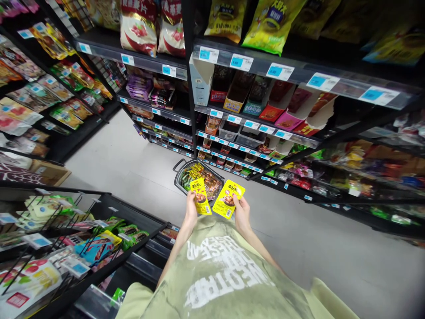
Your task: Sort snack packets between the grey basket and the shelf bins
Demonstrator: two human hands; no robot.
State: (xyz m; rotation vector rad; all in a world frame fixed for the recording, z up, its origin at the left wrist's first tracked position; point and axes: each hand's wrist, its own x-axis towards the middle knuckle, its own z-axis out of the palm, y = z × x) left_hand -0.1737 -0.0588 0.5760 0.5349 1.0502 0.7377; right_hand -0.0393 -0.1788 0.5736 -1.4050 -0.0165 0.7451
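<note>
Two flat yellow snack packets with dark lettering and a food picture are held up side by side in front of my shirt. My left hand [191, 208] pinches the left yellow snack packet [201, 197] by its left edge. The right yellow snack packet [227, 200], looking a bit wider, is gripped at its right side by my right hand [241, 211], thumb on its front. Below them on the floor stands a dark shopping basket [179, 166] with several colourful snack packets [198, 170] inside. The packets and my hands cover part of its near side.
Black shelving [192, 119] with price tags and boxed snacks rises ahead. Bagged snacks [275, 22] fill its upper shelf. A low rack of hanging packets [96, 248] stands close on my left. Grey floor [133, 166] runs between the shelves, and a cardboard box [49, 172] sits at far left.
</note>
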